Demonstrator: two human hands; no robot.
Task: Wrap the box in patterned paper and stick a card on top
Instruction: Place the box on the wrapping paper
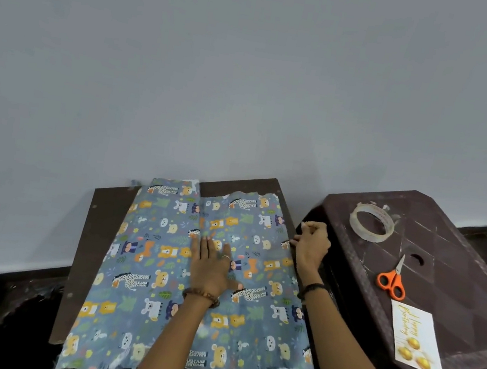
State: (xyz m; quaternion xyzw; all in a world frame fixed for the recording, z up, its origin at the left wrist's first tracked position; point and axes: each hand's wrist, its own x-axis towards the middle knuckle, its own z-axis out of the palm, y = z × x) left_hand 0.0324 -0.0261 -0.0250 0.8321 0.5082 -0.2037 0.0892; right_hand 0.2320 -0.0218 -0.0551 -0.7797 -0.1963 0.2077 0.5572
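Head view: left hand (213, 270) flat on paper (145, 264), right hand (310, 246) pinching its edge.

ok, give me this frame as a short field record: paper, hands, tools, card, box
paper: patterned sheet spread flat on a dark board
left hand: flat on the paper, fingers straight
right hand: pinching the paper's right edge
tape: roll on the brown stool
scissors: orange handles, on stool
card: on stool, near edge
box: not visible
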